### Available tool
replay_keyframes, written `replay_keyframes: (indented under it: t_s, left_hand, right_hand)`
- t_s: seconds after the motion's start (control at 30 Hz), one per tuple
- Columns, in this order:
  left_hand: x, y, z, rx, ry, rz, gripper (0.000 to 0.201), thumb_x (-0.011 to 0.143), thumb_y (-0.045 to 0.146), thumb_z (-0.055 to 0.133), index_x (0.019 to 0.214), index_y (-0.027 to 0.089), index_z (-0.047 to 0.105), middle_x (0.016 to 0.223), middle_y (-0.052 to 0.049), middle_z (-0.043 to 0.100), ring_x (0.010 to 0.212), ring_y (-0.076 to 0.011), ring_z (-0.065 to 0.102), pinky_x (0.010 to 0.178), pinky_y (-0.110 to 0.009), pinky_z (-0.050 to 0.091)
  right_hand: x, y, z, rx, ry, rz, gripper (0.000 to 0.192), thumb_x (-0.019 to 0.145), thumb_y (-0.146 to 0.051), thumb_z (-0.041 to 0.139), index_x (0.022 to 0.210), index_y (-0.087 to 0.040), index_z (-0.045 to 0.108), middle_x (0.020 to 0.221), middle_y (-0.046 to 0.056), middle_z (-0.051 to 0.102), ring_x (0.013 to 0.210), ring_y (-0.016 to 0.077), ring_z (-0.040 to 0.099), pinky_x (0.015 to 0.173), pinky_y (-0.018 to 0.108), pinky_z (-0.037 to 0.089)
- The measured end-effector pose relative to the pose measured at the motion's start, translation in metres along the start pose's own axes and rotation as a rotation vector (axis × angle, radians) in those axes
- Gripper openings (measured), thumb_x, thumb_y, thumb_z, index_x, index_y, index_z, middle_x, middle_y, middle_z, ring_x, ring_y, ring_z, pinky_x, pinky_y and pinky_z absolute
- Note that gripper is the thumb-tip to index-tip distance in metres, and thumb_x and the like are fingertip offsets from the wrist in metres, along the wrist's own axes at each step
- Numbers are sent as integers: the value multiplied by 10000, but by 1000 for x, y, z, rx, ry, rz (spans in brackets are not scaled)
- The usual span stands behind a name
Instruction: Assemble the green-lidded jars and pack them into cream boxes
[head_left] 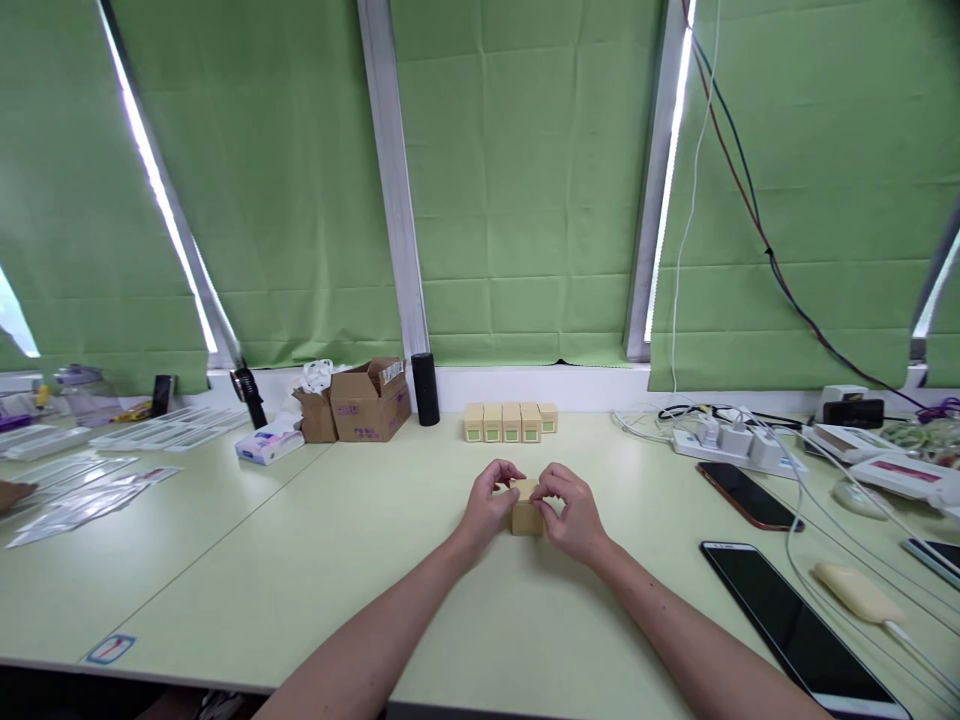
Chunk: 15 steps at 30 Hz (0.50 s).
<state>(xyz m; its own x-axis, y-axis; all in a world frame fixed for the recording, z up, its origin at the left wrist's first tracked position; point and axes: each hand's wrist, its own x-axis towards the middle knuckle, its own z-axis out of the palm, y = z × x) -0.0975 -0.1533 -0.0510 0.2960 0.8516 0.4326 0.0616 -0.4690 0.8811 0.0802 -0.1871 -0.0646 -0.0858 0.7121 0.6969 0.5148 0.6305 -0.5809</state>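
Note:
Both of my hands meet at the middle of the pale green table (pixel 315 560), around a small tan cardboard box (pixel 526 517) that rests on it. My left hand (pixel 489 503) grips the box's left side, fingers curled over its top edge. My right hand (pixel 570 510) holds the right side, with fingertips on the top flap. Behind the box, near the wall, stands a row of several matching small boxes with green labels (pixel 510 422).
Open brown cartons (pixel 360 402) and a black cylinder (pixel 425 389) stand at the back left, beside a tissue pack (pixel 268 441). Plastic sleeves (pixel 82 490) lie far left. At the right are a power strip (pixel 739 442), cables, two phones (pixel 750 494), and a tablet (pixel 795 625).

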Motion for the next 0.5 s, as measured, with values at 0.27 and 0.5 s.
replay_keyframes:
  t_s: [0.27,0.5]
  left_hand:
    - [-2,1,1,47,-6,14,221,726,178,597,942,210,634,1009,-54,666,1003,-238,585,914,-367,399]
    - [2,-6,-1,-16,120,-1,248,791,212,596,1039,216,603,1090,-74,685,896,-195,605,825,-327,443]
  right_hand:
    - [0,-5,-4,-30,-55,-54,150,703,-99,552,712,-249,564,751,25,583,751,223,561,658,333,414]
    - [6,4,-9,-167,28,174,251,694,-133,552,904,-264,589,793,4,596,708,204,549,629,312,388]
